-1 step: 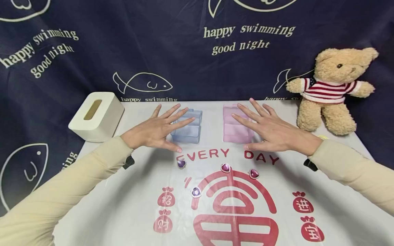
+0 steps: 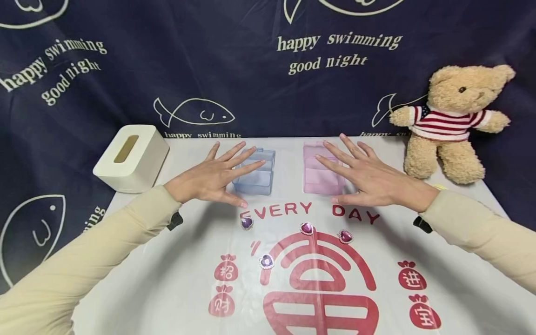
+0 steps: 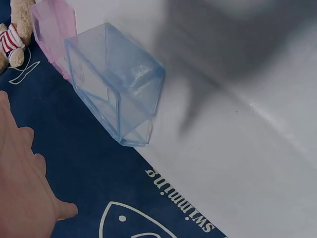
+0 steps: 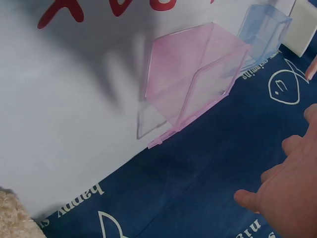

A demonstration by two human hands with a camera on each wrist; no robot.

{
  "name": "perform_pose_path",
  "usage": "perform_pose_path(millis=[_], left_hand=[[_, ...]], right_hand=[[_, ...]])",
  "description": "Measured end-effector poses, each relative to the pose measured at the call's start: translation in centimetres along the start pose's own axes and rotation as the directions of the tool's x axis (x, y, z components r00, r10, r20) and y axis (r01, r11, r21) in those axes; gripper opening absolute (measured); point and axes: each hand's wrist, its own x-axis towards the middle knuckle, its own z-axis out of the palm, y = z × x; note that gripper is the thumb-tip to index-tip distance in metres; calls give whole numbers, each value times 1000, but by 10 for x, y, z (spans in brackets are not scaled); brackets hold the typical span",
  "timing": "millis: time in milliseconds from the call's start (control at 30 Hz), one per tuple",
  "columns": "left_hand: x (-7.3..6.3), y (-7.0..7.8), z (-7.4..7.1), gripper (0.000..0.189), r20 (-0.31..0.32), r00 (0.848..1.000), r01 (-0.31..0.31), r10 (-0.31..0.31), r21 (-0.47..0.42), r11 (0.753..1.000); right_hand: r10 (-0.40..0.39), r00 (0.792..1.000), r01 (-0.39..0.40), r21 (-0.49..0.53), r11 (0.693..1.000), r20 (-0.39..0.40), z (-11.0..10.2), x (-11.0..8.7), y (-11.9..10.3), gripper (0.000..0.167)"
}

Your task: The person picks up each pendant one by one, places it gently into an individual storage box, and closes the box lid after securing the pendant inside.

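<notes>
In the head view my left hand [image 2: 209, 177] is held flat with its fingers spread, overlapping a clear blue plastic box [image 2: 258, 181] with compartments. My right hand [image 2: 370, 179], likewise spread, overlaps a similar pink box [image 2: 318, 180]. Neither hand holds anything. The left wrist view shows the blue box [image 3: 116, 79] standing apart from the fingers; in the right wrist view the pink box [image 4: 198, 74] does too. Nearer me lie heart-shaped gems with sparkling rims: a dark purple one [image 2: 246, 223], a light purple one [image 2: 266, 261] and two magenta ones [image 2: 307, 228] [image 2: 345, 237].
A white tissue box [image 2: 134, 158] stands at the back left. At the back right sits a teddy bear [image 2: 448, 121] in a striped shirt. The white tablecloth [image 2: 167, 288] has red prints, and a navy curtain [image 2: 234, 60] hangs behind the table.
</notes>
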Motion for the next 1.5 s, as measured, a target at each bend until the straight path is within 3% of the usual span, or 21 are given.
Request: perform_pose_path(millis=[667, 800, 867, 967, 1067, 1133, 1200, 1300, 1333, 1400, 1500], left_hand=[[1, -5, 4, 101, 2, 999, 43, -42, -29, 999], [4, -7, 10, 99, -12, 997, 79, -81, -140, 987], [6, -10, 16, 96, -46, 993, 95, -111, -260, 961], [7, -16, 27, 93, -111, 976, 118, -189, -463, 878], [8, -23, 40, 89, -163, 941, 131, -298, -635, 761], [10, -27, 49, 86, -170, 916, 129, -363, -733, 667], [13, -31, 58, 86, -148, 900, 114, -410, -828, 549], [20, -35, 72, 90, -84, 897, 98, -435, -919, 381], [22, -36, 77, 91, -66, 898, 94, -436, -937, 335], [25, -37, 84, 92, -44, 900, 83, -433, -959, 271], [27, -37, 93, 90, -39, 899, 60, -437, -976, 210]], right_hand=[[13, 1000, -13, 12, 1000, 7, 3, -6, 2, 92], [27, 999, -26, 69, 997, -18, 7, -6, -3, 91], [16, 997, -8, 110, 994, -75, 10, -3, -8, 89], [-26, 985, 57, 177, 983, -173, 18, 4, -21, 85], [-74, 972, 125, 225, 966, -222, 28, 16, -41, 80], [-91, 975, 143, 257, 956, -205, 34, 25, -55, 78], [-102, 980, 151, 303, 941, -172, 41, 34, -70, 75], [-124, 988, 151, 375, 915, -94, 52, 51, -90, 70], [-138, 988, 155, 395, 906, -72, 56, 57, -96, 68], [-170, 985, 168, 438, 883, -35, 63, 71, -106, 64], [-208, 978, 177, 473, 863, 13, 73, 90, -119, 60]])
